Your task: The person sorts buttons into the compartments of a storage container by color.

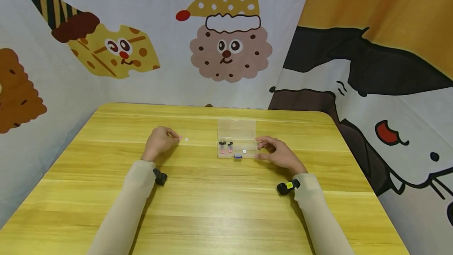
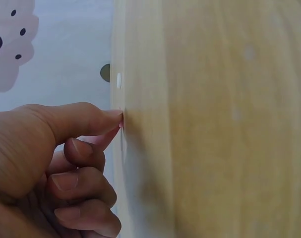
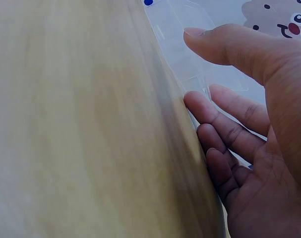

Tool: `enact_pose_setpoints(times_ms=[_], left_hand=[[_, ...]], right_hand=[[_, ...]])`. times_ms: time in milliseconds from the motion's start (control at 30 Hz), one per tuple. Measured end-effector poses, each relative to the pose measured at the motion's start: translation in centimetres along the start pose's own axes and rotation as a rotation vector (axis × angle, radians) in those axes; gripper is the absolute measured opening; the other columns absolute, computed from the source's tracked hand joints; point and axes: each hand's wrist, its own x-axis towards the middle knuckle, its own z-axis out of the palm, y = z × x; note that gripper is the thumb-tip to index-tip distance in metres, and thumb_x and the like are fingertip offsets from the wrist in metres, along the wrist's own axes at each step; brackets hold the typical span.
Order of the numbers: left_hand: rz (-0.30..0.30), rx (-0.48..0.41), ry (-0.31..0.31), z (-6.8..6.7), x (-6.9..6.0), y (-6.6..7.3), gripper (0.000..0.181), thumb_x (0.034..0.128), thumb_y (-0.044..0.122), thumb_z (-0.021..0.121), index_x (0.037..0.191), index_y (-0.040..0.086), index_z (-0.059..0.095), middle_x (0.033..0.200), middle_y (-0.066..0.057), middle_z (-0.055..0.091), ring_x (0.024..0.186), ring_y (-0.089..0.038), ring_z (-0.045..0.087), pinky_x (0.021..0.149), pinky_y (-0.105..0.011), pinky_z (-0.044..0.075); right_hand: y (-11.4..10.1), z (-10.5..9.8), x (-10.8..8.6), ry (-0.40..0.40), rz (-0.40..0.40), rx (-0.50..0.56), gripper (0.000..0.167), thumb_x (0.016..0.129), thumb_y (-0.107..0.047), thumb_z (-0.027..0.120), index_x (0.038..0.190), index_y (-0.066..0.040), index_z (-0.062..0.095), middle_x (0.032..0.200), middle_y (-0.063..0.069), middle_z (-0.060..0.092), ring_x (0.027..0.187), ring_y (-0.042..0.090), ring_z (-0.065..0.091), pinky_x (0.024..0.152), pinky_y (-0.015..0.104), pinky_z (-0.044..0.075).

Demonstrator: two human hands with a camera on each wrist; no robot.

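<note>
My left hand [image 1: 161, 141] is low over the left part of the table, thumb and index finger pinching a tiny pink piece [image 2: 121, 124] at the tabletop. Its other fingers are curled in. Just beyond those fingertips lies a small white disc [image 1: 186, 139]. A clear plastic box [image 1: 250, 145] stands with its lid [image 1: 236, 129] raised at the back. Small black pieces [image 1: 222, 143], pink rings [image 1: 230, 151] and a white ring [image 1: 244, 151] sit in its compartments. My right hand [image 1: 277, 152] is at the box's right side, fingers loosely bent and thumb apart; firm contact is unclear.
The box's blue latch [image 1: 238, 156] faces the front edge of the wooden table [image 1: 212, 207]. Behind the table hangs a cloth [image 1: 170, 85] printed with cartoon figures. Each wrist wears a small black camera [image 1: 160, 177].
</note>
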Motion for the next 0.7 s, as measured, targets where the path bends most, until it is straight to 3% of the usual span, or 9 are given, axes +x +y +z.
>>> enact_pose_setpoints(times_ms=[133, 367, 700], left_hand=[[0.007, 0.033, 0.019, 0.07, 0.08, 0.13, 0.021, 0.0973, 0.027, 0.07, 0.107, 0.01, 0.078, 0.13, -0.02, 0.068, 0.09, -0.026, 0.057, 0.08, -0.04, 0.047], [0.011, 0.066, 0.038, -0.03, 0.07, 0.28, 0.021, 0.097, 0.027, 0.071, 0.103, 0.009, 0.08, 0.128, -0.02, 0.07, 0.088, -0.025, 0.058, 0.075, -0.036, 0.047], [0.036, 0.086, 0.042, -0.22, -0.09, 0.57, 0.023, 0.0976, 0.028, 0.071, 0.102, 0.007, 0.081, 0.121, -0.019, 0.073, 0.084, -0.023, 0.06, 0.07, -0.034, 0.048]], right_hand=[[-0.1, 0.02, -0.07, 0.001, 0.001, 0.001, 0.062, 0.084, -0.035, 0.086, 0.14, -0.025, 0.061, 0.118, 0.002, 0.067, 0.106, 0.022, 0.063, 0.095, 0.04, 0.047], [-0.23, 0.02, -0.08, -0.002, -0.003, -0.009, 0.062, 0.085, -0.034, 0.086, 0.141, -0.024, 0.06, 0.119, 0.003, 0.067, 0.107, 0.021, 0.063, 0.092, 0.035, 0.047], [-0.09, 0.07, 0.05, -0.003, 0.013, 0.001, 0.06, 0.085, -0.034, 0.086, 0.139, -0.027, 0.061, 0.117, 0.001, 0.067, 0.107, 0.022, 0.063, 0.096, 0.041, 0.047]])
